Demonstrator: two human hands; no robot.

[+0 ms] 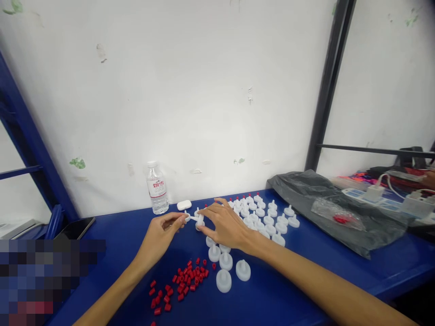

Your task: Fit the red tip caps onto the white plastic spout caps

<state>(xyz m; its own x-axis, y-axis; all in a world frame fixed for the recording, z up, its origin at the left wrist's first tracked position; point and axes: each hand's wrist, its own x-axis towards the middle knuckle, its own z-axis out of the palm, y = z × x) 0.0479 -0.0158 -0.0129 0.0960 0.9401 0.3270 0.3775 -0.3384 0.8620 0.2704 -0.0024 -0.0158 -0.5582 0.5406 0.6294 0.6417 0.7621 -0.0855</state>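
My left hand [162,234] pinches a small white plastic part [188,217] between thumb and fingertips above the blue table [112,253]. My right hand [224,223] is close beside it, fingers curled on another white round part [200,221], the two parts nearly touching. Several loose red caps [183,280] lie in a scatter near my left forearm. Several white round parts without caps [226,267] stand just below my right wrist. Behind my right hand stand rows of white parts [268,216], some topped with red caps.
A water bottle [157,188] and a white earbud case [184,205] stand by the wall. A dark phone [76,227] lies at the left. A grey plastic bag [333,213] with a clear pouch of red caps [340,217] lies right, power strips [377,195] beyond.
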